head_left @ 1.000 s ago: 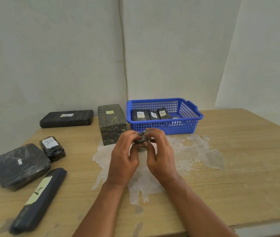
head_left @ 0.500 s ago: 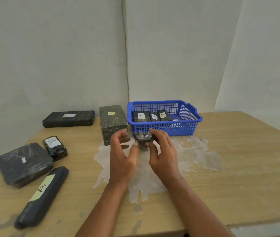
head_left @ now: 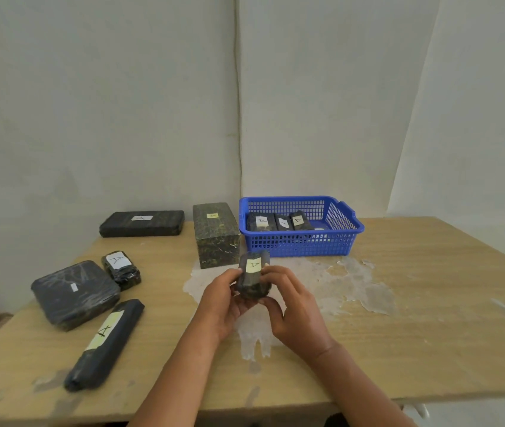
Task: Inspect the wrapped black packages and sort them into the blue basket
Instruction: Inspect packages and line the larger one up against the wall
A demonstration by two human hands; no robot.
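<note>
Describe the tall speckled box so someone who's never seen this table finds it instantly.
Start at the blue basket at the back of the wooden table. Immediately left of it stands the tall speckled box, upright, with a small yellow label on top. Unlike the flat or low black wrapped packages further left, it is a tall block with a greenish flecked surface.

You can read a handwritten "A" on the yellow label of the held package (head_left: 252,274). The same letter stands on the white label of the small package (head_left: 121,268) at the left and on the pale label of the long package (head_left: 104,345) near the worktop's front edge. In the basket (head_left: 303,246), three packages (head_left: 279,221) carry labels, each with what looks like an "A". The marks on the flat package (head_left: 141,223), the box (head_left: 215,234) and the square package (head_left: 74,294) are too small to read.
</note>
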